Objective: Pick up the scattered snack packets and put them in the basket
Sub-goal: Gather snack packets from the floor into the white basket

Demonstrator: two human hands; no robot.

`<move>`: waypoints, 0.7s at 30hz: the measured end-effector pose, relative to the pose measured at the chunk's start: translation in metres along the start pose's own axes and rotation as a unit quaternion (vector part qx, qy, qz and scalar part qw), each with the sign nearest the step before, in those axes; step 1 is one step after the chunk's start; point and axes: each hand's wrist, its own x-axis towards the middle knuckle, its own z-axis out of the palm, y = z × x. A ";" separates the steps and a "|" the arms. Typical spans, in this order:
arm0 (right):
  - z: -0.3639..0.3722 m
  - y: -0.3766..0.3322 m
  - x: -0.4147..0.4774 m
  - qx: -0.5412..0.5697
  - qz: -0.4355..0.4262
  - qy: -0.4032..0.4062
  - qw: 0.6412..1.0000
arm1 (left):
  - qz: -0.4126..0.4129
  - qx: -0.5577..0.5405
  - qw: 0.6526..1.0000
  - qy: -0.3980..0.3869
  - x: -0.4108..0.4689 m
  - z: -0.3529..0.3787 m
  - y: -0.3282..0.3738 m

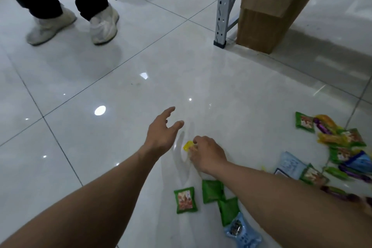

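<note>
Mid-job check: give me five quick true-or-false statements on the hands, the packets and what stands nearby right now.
1. The right hand pinches a small yellow packet. True.
2. The left hand grips a packet. False: it is open and holds nothing.
3. Every packet is off the floor. False: a pile of packets lies to the right, with more near the forearms.
4. A green packet with a red picture lies between the forearms. True.
5. The cardboard box stands upright beside the grey rack post. True.
</note>
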 end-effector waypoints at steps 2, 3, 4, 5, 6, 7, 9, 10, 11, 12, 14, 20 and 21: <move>0.002 0.001 0.003 -0.017 -0.007 0.004 1.000 | 0.003 0.009 1.000 -0.007 -0.003 0.001 -0.004; 0.003 0.002 0.004 -0.019 -0.010 0.004 1.000 | 0.003 0.013 1.000 -0.010 -0.004 0.002 -0.006; 0.003 0.002 0.006 -0.016 -0.010 0.003 1.000 | 0.002 0.015 1.000 -0.014 -0.005 0.002 -0.008; 0.002 0.003 0.007 -0.010 -0.008 0.003 1.000 | 0.000 0.017 1.000 -0.019 -0.006 0.003 -0.010; 0.001 0.004 0.007 -0.003 -0.005 0.005 1.000 | -0.001 0.021 0.999 -0.025 -0.007 0.004 -0.012; -0.001 0.005 0.007 0.006 -0.002 0.009 1.000 | 0.000 0.031 0.999 -0.034 -0.008 0.004 -0.015; -0.007 0.008 0.007 0.029 0.005 0.027 0.999 | 0.010 0.077 0.995 -0.067 -0.011 0.005 -0.019; -0.011 0.009 0.007 0.040 0.008 0.037 0.998 | 0.019 0.112 0.989 -0.096 -0.013 0.005 -0.022; -0.015 0.011 0.007 0.051 0.013 0.046 0.998 | 0.028 0.151 0.980 -0.129 -0.015 0.005 -0.023; -0.019 0.014 0.008 0.061 0.018 0.055 0.996 | 0.035 0.187 0.968 -0.165 -0.017 0.005 -0.025; -0.027 0.019 0.008 0.075 0.033 0.071 0.994 | 0.042 0.253 0.938 -0.235 -0.023 0.009 -0.029; -0.037 0.036 0.007 0.109 0.063 0.093 0.988 | 0.142 0.404 0.837 -0.341 -0.046 0.036 -0.052; -0.038 0.039 0.007 0.114 0.067 0.098 0.986 | 0.156 0.411 0.831 -0.341 -0.046 0.038 -0.054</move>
